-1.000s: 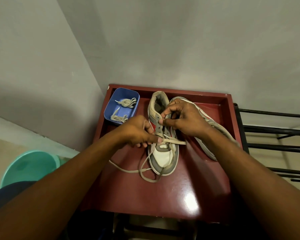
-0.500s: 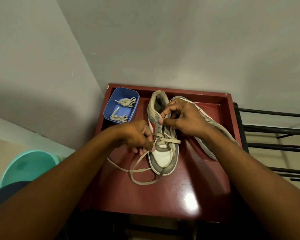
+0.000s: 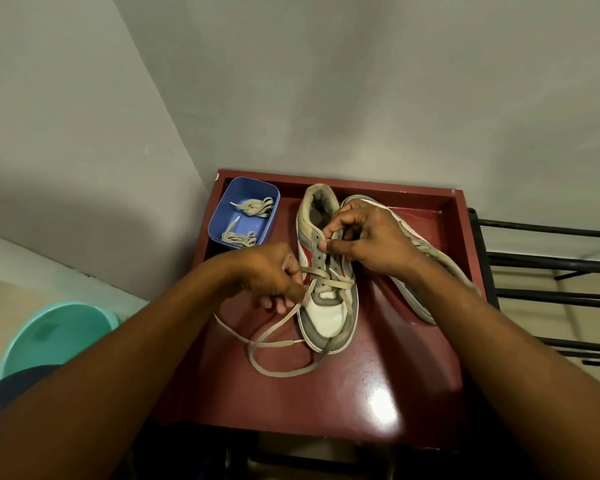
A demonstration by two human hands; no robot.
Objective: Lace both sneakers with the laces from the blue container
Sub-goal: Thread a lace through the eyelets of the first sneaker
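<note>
Grey walls meet in a corner behind a glossy dark-red counter (image 3: 326, 403) with a raised rim along its far and right edges. To its right stands a black metal rack (image 3: 548, 258), and on the floor to the left sits a teal basin (image 3: 56, 334). Two grey, white and red sneakers lie on the counter's far half. The first sneaker (image 3: 329, 320) stands upright with its toe toward the person. The second sneaker (image 3: 440, 268) lies tilted just beside it on the right, partly hidden under the right forearm. A blue container (image 3: 219, 216) sits in the counter's far left corner, close to the first sneaker's heel, and holds two bundled beige laces (image 3: 255, 206). The right hand (image 3: 368, 240) is curled over the first sneaker's upper eyelets, thumb and fingertips pinching the edge of the eyelet flap. The left hand (image 3: 264, 271) pinches a loose beige lace (image 3: 274, 372) beside the lower eyelets. That lace already crosses the lowest eyelets, and its free length loops across the counter in front of the toe.
</note>
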